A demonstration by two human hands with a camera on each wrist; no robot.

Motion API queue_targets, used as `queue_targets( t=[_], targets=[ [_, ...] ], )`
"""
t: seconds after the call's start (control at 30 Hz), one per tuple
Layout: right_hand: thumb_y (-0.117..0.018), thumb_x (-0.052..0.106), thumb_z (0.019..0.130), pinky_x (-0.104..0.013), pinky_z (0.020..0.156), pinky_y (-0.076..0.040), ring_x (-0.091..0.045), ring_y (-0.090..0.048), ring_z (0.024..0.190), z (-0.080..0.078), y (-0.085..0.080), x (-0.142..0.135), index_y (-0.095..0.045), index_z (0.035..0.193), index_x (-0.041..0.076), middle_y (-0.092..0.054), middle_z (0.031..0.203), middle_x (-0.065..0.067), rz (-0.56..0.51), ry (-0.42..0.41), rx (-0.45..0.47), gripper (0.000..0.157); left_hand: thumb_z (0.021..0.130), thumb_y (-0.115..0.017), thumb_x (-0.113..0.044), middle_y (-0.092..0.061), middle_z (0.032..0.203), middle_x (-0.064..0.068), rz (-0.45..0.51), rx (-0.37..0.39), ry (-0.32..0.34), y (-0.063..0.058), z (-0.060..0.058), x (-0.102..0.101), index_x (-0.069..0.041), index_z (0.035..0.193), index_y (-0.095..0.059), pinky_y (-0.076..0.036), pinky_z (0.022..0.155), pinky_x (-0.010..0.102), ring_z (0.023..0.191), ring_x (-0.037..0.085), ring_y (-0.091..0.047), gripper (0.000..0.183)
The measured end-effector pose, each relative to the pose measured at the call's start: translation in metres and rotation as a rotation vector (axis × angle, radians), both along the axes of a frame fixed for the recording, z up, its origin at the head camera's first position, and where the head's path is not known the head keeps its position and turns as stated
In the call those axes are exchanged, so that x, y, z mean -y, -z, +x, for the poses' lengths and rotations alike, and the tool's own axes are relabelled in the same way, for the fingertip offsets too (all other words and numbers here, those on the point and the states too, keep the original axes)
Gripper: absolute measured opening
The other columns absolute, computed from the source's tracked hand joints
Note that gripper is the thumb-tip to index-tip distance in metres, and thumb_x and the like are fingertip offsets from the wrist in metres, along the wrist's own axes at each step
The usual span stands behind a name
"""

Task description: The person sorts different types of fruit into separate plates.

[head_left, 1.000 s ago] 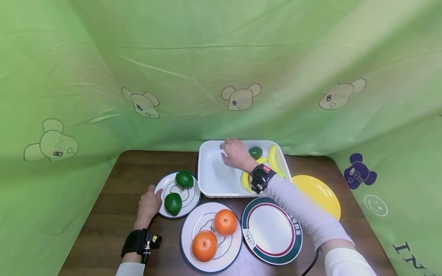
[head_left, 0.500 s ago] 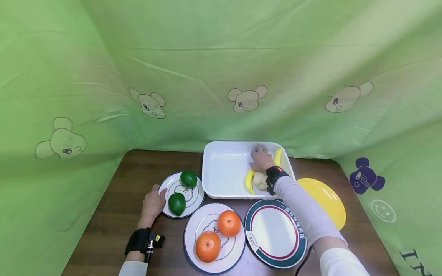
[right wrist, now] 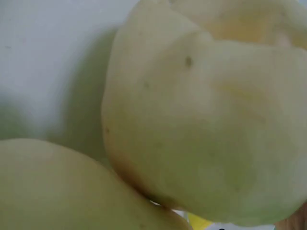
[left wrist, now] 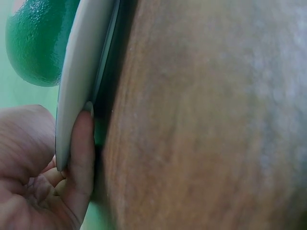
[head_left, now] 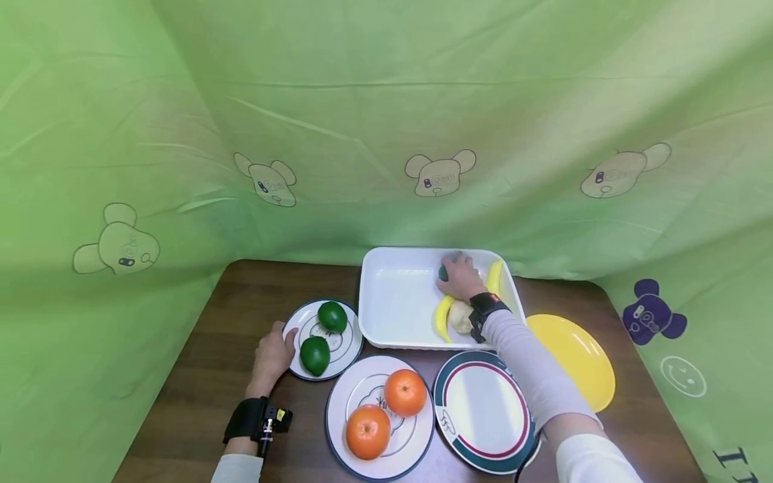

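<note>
My left hand [head_left: 273, 355] pinches the rim of a small blue-edged plate [head_left: 353, 349] at the left. In the left wrist view, a finger [left wrist: 82, 148] lies under the plate's edge. Two green limes [head_left: 332, 316] sit on this plate. Inside the white tray [head_left: 392, 302], my right hand [head_left: 461, 278] grips another dark green lime [head_left: 443, 273], mostly hidden by the fingers. Close by that hand lie yellow bananas [head_left: 443, 318] and a pale lumpy thing [head_left: 460, 316], whose surface [right wrist: 206, 120] fills much of the right wrist view.
A larger blue-edged plate [head_left: 410, 446] bears two oranges [head_left: 368, 431]. To its right are a green-rimmed plate [head_left: 483, 409], partly under the right forearm, and a yellow plate [head_left: 580, 362]. A green printed curtain [head_left: 362, 215] hangs behind the wooden table [head_left: 211, 335].
My right hand has moved right inside the tray, onto the green lime, and now grips it. The left hand stays on the small plate's rim. The head view has shifted slightly.
</note>
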State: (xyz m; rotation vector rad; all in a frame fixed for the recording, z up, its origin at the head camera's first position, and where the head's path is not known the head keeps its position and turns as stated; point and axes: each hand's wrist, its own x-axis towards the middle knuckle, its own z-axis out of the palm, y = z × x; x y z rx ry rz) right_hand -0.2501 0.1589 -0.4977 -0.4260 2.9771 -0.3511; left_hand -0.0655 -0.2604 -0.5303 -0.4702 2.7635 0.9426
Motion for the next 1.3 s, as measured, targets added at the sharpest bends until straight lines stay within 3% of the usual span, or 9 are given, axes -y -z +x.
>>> queue_targets(
  t=[0.2,0.4,0.63,0.8,0.9,1.03,1.3],
  targets=[
    [-0.071,0.026,0.090,-0.048,0.083,-0.055,-0.033,-0.062,0.094,-0.001,-0.019,0.018,-0.058,0.123,0.001,-0.063,0.106,-0.018,-0.071,-0.097,-0.080,0.044,0.111,-0.041,-0.031,-0.050,0.139,0.040,0.017,0.017,-0.011,-0.001,0.000,0.001,0.008,0.146,-0.034,-0.050,0.098,0.060,0.123,0.051,-0.058,0.054],
    [-0.069,0.028,0.090,-0.033,0.067,-0.052,-0.021,-0.060,0.077,0.012,-0.046,0.061,-0.062,0.118,0.006,-0.063,0.090,-0.006,-0.090,-0.241,-0.090,0.036,0.111,-0.041,-0.031,-0.047,0.142,0.040,0.022,0.028,-0.018,-0.002,0.001,0.002,0.009,0.148,-0.033,-0.048,0.102,0.061,0.126,0.050,-0.056,0.055],
    [-0.067,0.029,0.091,-0.020,0.054,-0.045,-0.010,-0.055,0.066,0.050,-0.068,0.120,-0.066,0.113,0.008,-0.064,0.088,-0.001,-0.133,-0.432,-0.199,0.030,0.111,-0.042,-0.030,-0.050,0.139,0.040,0.021,0.016,-0.002,-0.001,0.001,-0.001,0.009,0.146,-0.034,-0.049,0.098,0.060,0.123,0.050,-0.058,0.054],
    [-0.067,0.027,0.093,-0.016,0.047,-0.040,-0.004,-0.050,0.055,0.083,-0.081,0.158,-0.067,0.112,0.009,-0.066,0.090,-0.002,-0.193,-0.559,-0.192,0.027,0.111,-0.041,-0.030,-0.050,0.138,0.040,0.024,0.020,-0.005,0.000,0.000,-0.001,0.008,0.146,-0.034,-0.050,0.097,0.060,0.123,0.051,-0.058,0.052],
    [-0.067,0.027,0.094,-0.014,0.046,-0.040,-0.003,-0.050,0.056,0.100,-0.080,0.178,-0.067,0.116,0.008,-0.069,0.098,-0.005,-0.196,-0.611,-0.168,0.030,0.111,-0.040,-0.031,-0.049,0.140,0.040,0.030,0.033,-0.011,-0.001,-0.001,0.000,0.007,0.147,-0.033,-0.049,0.099,0.060,0.124,0.050,-0.057,0.053],
    [-0.066,0.031,0.096,-0.013,0.050,-0.045,-0.003,-0.056,0.061,0.117,-0.067,0.198,-0.066,0.122,0.009,-0.070,0.106,-0.007,-0.131,-0.638,-0.161,0.034,0.111,-0.040,-0.032,-0.048,0.141,0.039,0.034,0.033,-0.013,-0.002,-0.001,0.001,0.007,0.147,-0.033,-0.048,0.100,0.061,0.125,0.050,-0.056,0.054],
    [-0.059,0.046,0.102,-0.020,0.060,-0.053,-0.013,-0.067,0.083,0.130,-0.043,0.218,-0.062,0.123,0.014,-0.069,0.107,-0.006,-0.044,-0.643,-0.148,0.038,0.110,-0.044,-0.028,-0.056,0.129,0.041,-0.003,-0.046,0.019,0.001,0.002,0.001,0.009,0.140,-0.039,-0.051,0.090,0.061,0.116,0.054,-0.060,0.048]
  ],
)
